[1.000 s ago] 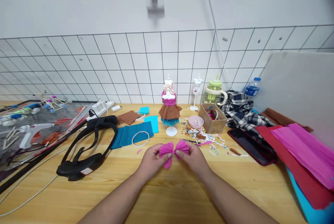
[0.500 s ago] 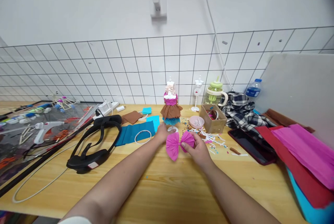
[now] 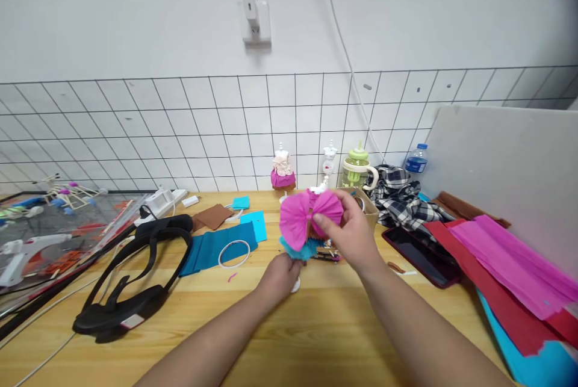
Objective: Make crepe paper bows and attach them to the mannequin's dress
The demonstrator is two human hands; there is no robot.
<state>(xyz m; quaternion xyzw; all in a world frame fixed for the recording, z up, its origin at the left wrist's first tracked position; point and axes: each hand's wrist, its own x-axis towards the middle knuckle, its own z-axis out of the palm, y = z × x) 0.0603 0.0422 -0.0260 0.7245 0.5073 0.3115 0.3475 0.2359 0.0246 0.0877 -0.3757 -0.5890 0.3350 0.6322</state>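
My right hand [image 3: 354, 233] pinches a pink crepe-paper bow [image 3: 293, 218] by its right loop, thumb near the knotted middle. Behind the bow is a small dress form, mostly hidden; its ruffled blue underskirt [image 3: 300, 248] shows below. My left hand [image 3: 280, 275] is closed around the form's stand under the skirt, and part of the white round base [image 3: 295, 284] peeks out beside it. The bow lies in front of the form's upper part; whether they touch, I cannot tell. Farther back stands a second dress form [image 3: 282, 170] in a cream bow and pink and brown paper.
A bare white dress form [image 3: 329, 164], green-lidded jug [image 3: 356, 167] and cardboard box [image 3: 371, 212] stand behind. Left lie a white ring [image 3: 233, 253], blue paper [image 3: 217, 248], a black head strap [image 3: 130, 278] and a glue gun [image 3: 31, 254]. Right are a phone [image 3: 422, 256] and coloured paper [image 3: 510, 266].
My left hand has brought the dressed form off its spot by the back one, toward me. The bow in my right hand has risen in front of it. The view has shifted to the right.
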